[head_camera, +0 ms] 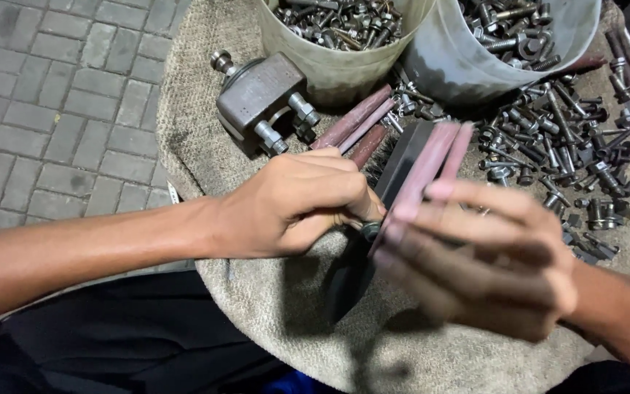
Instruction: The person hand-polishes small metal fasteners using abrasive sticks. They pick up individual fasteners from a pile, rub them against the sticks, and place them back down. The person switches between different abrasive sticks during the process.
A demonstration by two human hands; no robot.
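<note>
The left hand (297, 201) is curled nearly closed, its fingertips pinched on a small dark bolt (370, 230) at the lower end of a stack of flat plates (417, 171). The right hand (486, 259) is half open, fingers extended and blurred, gripping the stack from the 3 o'clock side; the plates stand on edge between the two hands, slightly right of frame centre, and tilt toward 1 o'clock. The stack consists of reddish-brown plates with one dark grey plate on its left face. Both hands work above a burlap cloth (205, 146) that covers a round surface. At 11 o'clock from the left hand lies a grey metal block (260, 95) with protruding studs and nuts, resting on the cloth and apart from the hand. Between the block and the stack, at 12 o'clock, lie loose reddish-brown strips (355, 120) side by side. Beyond them, at the top edge, stand two plastic buckets: a pale cream bucket (329, 69) and, to its right, a light grey bucket (446, 66), both filled with bolts and nuts. At 2 o'clock from the right hand a pile of loose bolts (555, 138) is spread over the cloth, partly hidden by the right fingers. Grey paving bricks (52, 109) fill the 9 to 11 o'clock area.
</note>
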